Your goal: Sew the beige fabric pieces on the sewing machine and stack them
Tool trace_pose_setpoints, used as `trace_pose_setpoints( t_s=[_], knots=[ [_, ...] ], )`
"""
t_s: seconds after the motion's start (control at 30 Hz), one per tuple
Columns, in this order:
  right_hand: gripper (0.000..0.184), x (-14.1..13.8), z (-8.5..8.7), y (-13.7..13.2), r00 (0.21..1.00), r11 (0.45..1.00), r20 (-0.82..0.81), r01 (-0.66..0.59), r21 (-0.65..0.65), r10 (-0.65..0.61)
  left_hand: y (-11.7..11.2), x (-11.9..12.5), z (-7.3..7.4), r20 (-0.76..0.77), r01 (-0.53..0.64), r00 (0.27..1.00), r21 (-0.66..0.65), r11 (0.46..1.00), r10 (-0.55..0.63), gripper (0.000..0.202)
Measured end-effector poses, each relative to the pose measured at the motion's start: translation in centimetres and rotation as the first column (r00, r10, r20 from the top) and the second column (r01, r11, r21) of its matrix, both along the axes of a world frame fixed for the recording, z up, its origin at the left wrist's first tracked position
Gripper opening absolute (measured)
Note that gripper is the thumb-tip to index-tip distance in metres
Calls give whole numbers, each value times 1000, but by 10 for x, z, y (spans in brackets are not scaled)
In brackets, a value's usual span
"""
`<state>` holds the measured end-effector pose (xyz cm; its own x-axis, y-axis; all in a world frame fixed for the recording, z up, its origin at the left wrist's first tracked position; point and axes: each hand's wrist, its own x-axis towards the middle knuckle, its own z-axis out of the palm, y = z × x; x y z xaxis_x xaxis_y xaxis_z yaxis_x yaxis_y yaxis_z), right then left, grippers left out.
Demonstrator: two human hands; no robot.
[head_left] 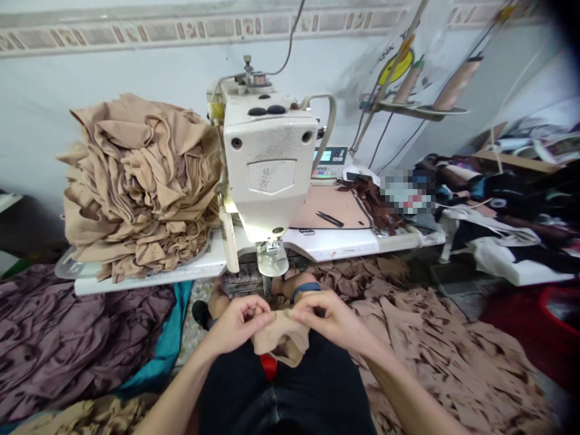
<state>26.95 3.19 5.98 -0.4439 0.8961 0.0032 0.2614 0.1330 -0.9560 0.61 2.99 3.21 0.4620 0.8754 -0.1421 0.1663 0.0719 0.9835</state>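
Spreading of beige cloth piece (280,324) seems in hand: far edge is pinched by fingers of left hand (247,317) and right hand (324,315), nearer than sewing machine (272,157). Next, even tension seems needed.

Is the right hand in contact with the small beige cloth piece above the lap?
Touching. The head view shows the right hand pinching the upper edge of the small beige cloth piece.
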Motion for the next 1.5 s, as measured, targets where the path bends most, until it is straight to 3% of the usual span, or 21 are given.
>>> trace_pose_setpoints(
  t_s=[0.17, 0.3, 0.4, 0.5, 0.63, 0.77, 0.97, 1.13, 1.5],
  knots=[
    [34, -15, 5, 0, 981, 977, -37, 195, 87, -193, 3, -8, 13, 77, -109, 992, 169, 980, 97, 33],
    [34, -25, 16, -2, 965, 922, -18, 254, 291, -261, 9, -9, 22, -45, -134, 983, 486, 864, 177, 25],
    [33, -30, 21, 1, 956, 878, -18, 278, 390, -294, 15, -9, 27, -54, -137, 978, 562, 816, 201, 24],
    [30, -33, 22, 11, 939, 860, -34, 328, 390, -343, 21, -7, 31, -37, -183, 972, 499, 847, 232, 25],
    [32, -34, 17, 27, 916, 885, -59, 398, 240, -396, 29, -1, 34, -8, -293, 950, 321, 901, 312, 29],
    [44, -33, 12, 38, 896, 880, -78, 444, 171, -437, 36, 6, 38, 38, -428, 902, 198, 882, 429, 28],
    [46, -29, 18, 45, 874, 859, -117, 485, 163, -471, 46, 14, 48, 100, -468, 883, 264, 843, 459, 26],
    [46, -24, 19, 55, 866, 851, -145, 499, 165, -479, 60, 23, 43, 117, -493, 870, 257, 831, 480, 28],
    [48, -19, 7, 71, 837, 810, -164, 547, 211, -522, 76, 33, 40, 192, -477, 875, 180, 860, 445, 41]
  ],
)
